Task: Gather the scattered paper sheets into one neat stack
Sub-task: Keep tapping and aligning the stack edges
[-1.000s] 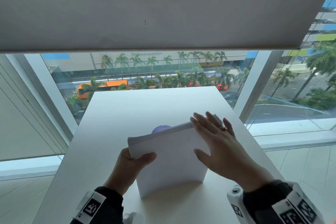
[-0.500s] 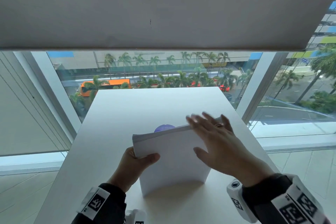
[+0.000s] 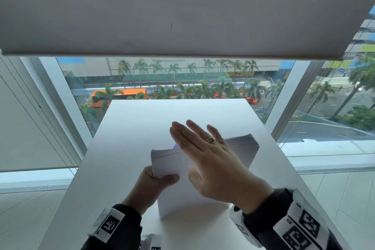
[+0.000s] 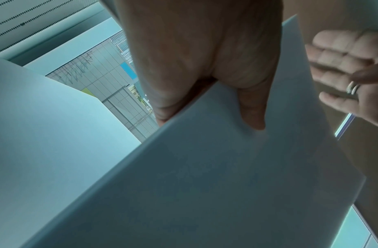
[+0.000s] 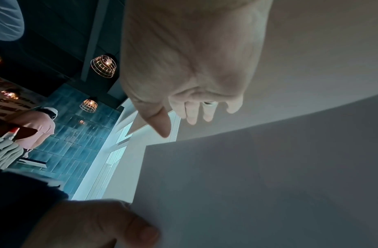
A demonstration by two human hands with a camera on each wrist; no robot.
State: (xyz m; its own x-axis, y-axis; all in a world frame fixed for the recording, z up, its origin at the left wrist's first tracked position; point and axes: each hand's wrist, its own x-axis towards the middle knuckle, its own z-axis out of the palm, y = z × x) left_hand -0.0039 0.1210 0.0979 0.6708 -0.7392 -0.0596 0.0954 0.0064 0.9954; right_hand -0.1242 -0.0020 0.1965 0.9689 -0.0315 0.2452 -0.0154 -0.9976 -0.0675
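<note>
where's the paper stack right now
In the head view the paper stack stands on edge mid-table, gripped by the left hand, right hand flat above.

In the lower centre of the head view, the left hand [image 3: 154, 184] pinches the paper stack [image 3: 205, 178] by its left edge, thumb on the near face. The right hand [image 3: 213, 160], fingers straight and spread, hovers flat just right of it.
</note>
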